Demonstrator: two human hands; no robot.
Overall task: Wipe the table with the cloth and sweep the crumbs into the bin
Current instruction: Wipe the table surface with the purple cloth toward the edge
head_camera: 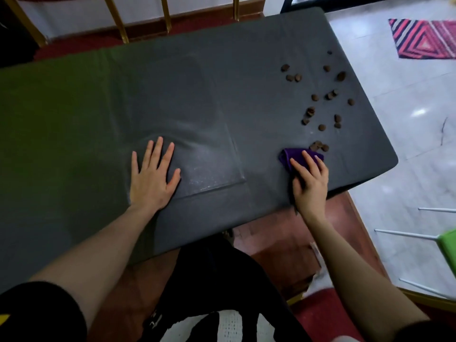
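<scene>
The right hand point(311, 180) hides most of the cloth point(290, 156) — table point(74, 119) cut off left.

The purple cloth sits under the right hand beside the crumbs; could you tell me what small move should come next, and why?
Probably push the purple cloth with the right hand away into the brown crumbs touching its far edge, gathering the scattered ones; no bin is visible.

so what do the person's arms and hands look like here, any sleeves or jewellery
Both forearms are bare. The left hand and right hand wear no gloves, and no rings, watch or bracelet show. A short black sleeve covers the left upper arm, with a small yellow mark at its outer edge. A dark sleeve edge shows at the right arm's bottom corner. Nails look short and unpainted.
</scene>
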